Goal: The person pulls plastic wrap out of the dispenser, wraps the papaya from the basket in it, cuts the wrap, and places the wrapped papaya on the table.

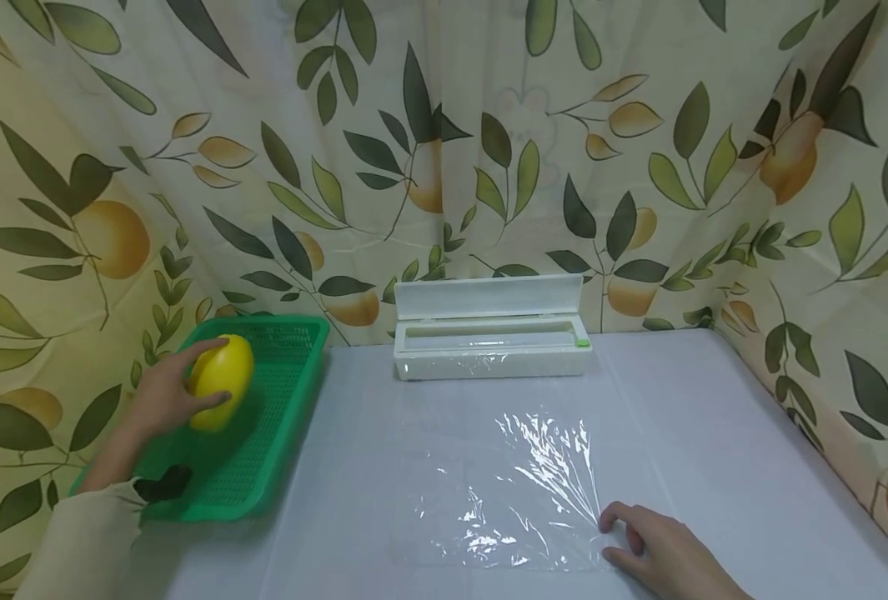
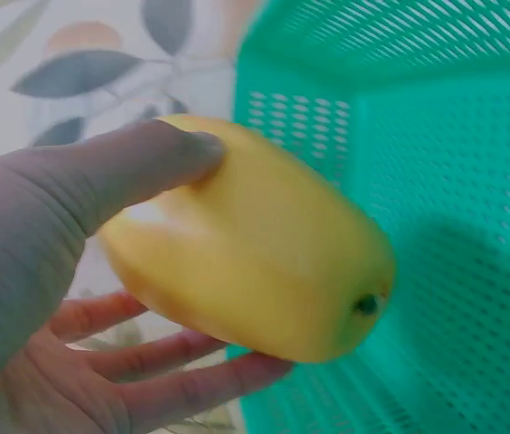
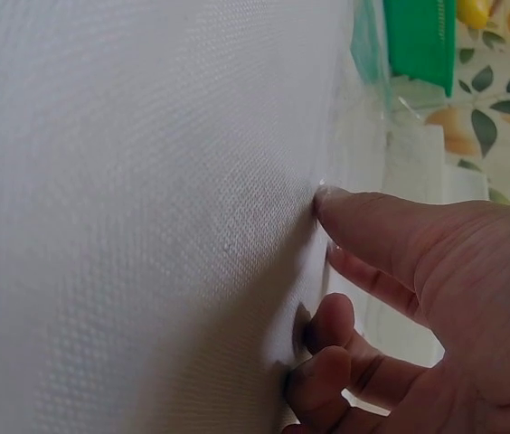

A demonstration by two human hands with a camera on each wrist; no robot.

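Note:
My left hand (image 1: pixel 164 398) grips a smooth yellow mango (image 1: pixel 226 375) above the green plastic basket (image 1: pixel 282 408) at the left. In the left wrist view, the thumb lies over the mango (image 2: pixel 264 244) and the other fingers support it from beneath; a dark stem spot shows at its end. A sheet of clear plastic wrap (image 1: pixel 481 500) lies across the table in front of its dispenser. At the sheet's near right corner, my right hand (image 1: pixel 661 546) pinches the film with curled fingers close to the tabletop. Creases fan out from those fingertips.
The white wrap dispenser (image 1: pixel 492 367) stands at the table's back, its lid (image 1: pixel 489 298) raised and a green slider (image 1: pixel 582 342) at its right end. A curtain (image 1: pixel 444 150) printed with leaves and fruit hangs behind and at both sides of the white-covered table (image 1: pixel 676 417).

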